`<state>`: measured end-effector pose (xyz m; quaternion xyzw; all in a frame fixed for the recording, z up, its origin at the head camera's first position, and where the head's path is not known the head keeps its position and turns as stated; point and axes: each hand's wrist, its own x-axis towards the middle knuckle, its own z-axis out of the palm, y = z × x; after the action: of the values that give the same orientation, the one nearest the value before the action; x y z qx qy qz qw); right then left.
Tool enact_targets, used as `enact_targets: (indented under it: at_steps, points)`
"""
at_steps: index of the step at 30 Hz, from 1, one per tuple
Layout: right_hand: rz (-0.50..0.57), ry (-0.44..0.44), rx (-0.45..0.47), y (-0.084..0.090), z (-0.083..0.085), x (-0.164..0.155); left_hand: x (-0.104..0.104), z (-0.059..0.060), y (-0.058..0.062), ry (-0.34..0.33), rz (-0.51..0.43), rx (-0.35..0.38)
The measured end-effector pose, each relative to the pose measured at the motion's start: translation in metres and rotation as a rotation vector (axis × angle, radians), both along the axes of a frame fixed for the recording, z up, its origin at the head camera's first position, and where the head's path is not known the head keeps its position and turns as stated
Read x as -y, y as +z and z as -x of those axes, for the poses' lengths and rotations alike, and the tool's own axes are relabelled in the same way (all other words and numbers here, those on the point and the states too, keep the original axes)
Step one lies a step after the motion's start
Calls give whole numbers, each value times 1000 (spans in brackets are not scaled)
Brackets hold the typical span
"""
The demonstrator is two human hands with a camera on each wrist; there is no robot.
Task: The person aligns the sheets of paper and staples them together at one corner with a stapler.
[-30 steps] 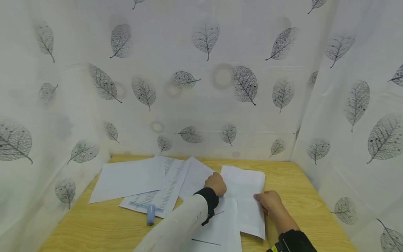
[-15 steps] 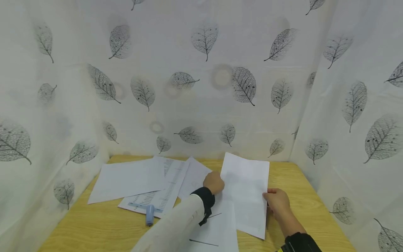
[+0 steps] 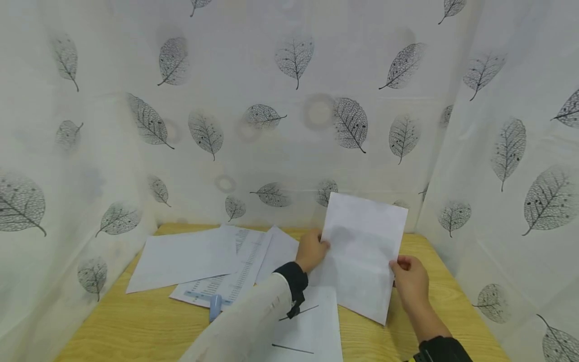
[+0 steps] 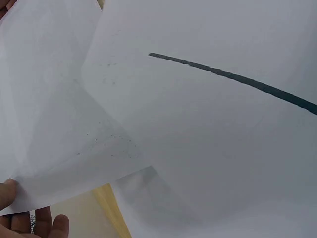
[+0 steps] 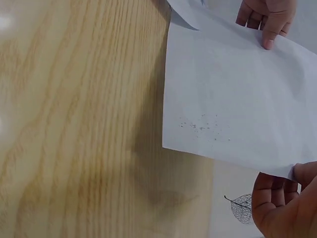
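Sheet of white paper (image 3: 364,251), held tilted above the wooden table (image 3: 420,322): left hand (image 3: 311,250) pinches its left edge, right hand (image 3: 410,281) its right edge. Printing on it too faint to read; left fingers mostly hidden behind it. A second ago it lay nearly flat; now raised. Loose papers (image 3: 208,261) and blue stapler (image 3: 215,306) unmoved.

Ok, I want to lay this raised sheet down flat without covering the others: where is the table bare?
Bare wood shows on the table right of the held sheet, up to the curtain, and at the front left, near the blue object. The middle and back left are crowded with overlapping papers.
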<state>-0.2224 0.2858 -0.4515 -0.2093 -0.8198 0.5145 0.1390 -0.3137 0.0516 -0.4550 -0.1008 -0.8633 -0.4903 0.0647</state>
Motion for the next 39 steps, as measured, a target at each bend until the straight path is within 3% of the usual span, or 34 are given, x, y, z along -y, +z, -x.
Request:
enact_targets:
  at_steps: [3,8,14,17,22,27,32,35,39]
  points:
    - [-45,0,-86,9,0,3,5,3,9,-24,-93,-38]
    - [-79,-2,-237,26,-3,10,15,3,29,-42,-166,-96]
    - [-27,18,-359,46,-7,20,31,-13,60,-88,-164,-155]
    - [17,34,-380,56,-11,25,45,-24,73,-99,-109,-219]
    - [75,103,-332,72,-21,35,79,-49,88,-114,-13,-274]
    - [127,248,-229,84,-37,51,118,-80,96,-106,-27,-209]
    - [137,366,-98,89,-55,70,147,-110,94,-52,16,-154]
    - [152,409,-22,85,-64,78,158,-127,90,-44,60,-91]
    - [201,445,60,73,-73,84,169,-148,83,-89,13,77]
